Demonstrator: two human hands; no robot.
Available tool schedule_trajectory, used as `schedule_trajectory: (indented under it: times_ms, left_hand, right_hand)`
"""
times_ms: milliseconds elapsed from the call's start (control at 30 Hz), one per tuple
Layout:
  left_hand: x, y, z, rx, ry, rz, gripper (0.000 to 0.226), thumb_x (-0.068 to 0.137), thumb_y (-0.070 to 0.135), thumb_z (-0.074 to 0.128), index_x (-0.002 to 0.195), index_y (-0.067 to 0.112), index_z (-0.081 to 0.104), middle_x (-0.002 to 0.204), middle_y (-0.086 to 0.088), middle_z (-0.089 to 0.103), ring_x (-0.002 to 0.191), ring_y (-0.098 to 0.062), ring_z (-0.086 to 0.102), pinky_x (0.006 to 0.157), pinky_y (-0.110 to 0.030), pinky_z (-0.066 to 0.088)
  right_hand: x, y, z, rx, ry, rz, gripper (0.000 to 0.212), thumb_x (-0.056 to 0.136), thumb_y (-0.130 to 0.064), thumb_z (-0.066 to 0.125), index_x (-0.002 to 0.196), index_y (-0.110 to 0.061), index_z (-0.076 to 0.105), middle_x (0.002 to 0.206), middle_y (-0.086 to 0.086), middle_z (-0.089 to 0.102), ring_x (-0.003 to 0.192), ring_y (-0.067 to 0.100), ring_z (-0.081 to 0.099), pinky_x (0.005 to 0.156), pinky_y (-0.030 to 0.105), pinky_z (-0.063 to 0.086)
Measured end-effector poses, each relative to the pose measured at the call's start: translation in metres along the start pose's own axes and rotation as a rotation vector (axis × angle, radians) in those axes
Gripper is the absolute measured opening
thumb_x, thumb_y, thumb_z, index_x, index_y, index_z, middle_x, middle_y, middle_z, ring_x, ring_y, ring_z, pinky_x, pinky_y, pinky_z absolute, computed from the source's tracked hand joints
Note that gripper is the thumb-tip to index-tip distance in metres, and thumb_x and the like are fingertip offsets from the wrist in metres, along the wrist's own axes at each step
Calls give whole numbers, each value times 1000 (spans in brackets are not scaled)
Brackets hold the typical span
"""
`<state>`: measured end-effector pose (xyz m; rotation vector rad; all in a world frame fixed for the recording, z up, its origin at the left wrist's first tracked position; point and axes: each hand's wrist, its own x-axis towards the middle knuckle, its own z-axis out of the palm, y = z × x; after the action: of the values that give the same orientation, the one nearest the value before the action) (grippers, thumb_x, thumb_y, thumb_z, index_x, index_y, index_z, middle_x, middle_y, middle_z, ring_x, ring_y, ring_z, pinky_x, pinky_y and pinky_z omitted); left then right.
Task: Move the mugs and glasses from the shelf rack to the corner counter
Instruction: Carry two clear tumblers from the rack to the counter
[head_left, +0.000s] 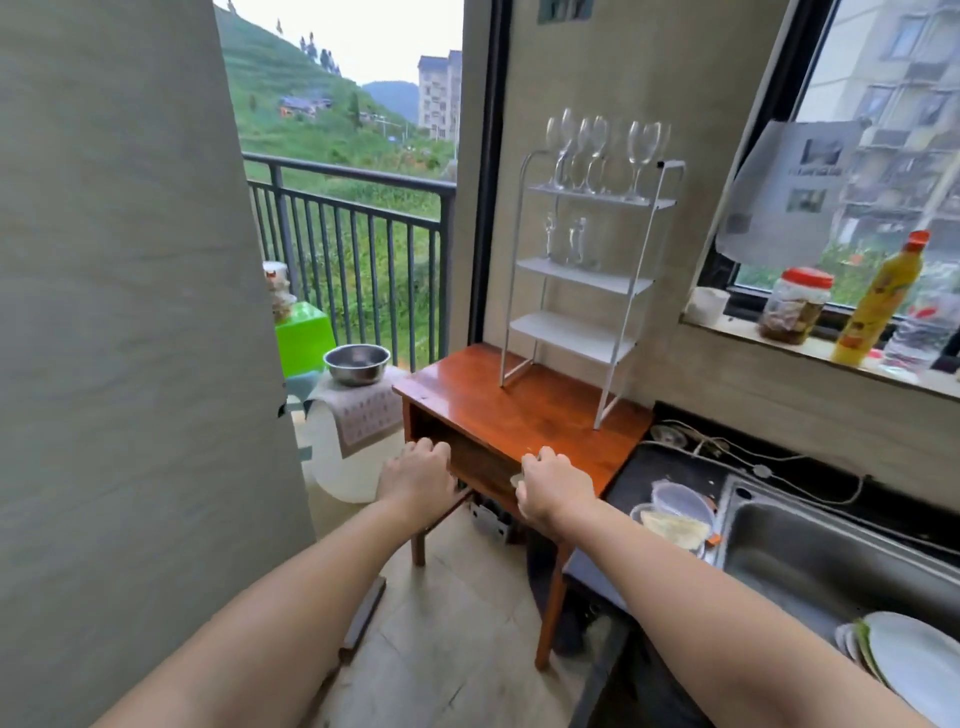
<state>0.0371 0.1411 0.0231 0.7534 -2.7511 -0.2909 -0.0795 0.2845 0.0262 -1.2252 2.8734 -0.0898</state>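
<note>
Beside the balcony door, your left hand (420, 470) and right hand (551, 480) curl on the wooden table (524, 410) edge; wine glasses (602, 150) still fill the rack (589, 280): nothing moved.

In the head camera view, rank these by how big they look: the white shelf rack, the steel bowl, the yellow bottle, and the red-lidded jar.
1. White shelf rack, clearly the largest.
2. Yellow bottle.
3. Steel bowl and red-lidded jar look about alike; the bowl is wider, the jar taller, so I won't rank them.
</note>
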Motion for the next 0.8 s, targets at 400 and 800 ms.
schedule_trajectory:
  times_ms: [400, 800]
  left_hand:
    - [213, -40, -16, -97, -10, 161, 19, 90, 24, 42, 100, 14, 54, 107, -6, 58, 94, -24, 54, 71, -33, 41]
    - [411, 22, 5, -555, -99, 219, 25, 88, 17, 48, 110, 10, 56, 100, -8, 64, 91, -27, 59, 74, -32, 47]
  right_hand:
    - [189, 7, -52, 29, 197, 131, 26, 95, -28, 38, 109, -11, 53, 113, 12, 55, 101, 32, 56, 68, 38, 43]
    - [374, 89, -101, 160, 438, 210, 25, 95, -21, 38, 108, -8, 56, 114, 12, 58, 105, 32, 55, 78, 38, 47]
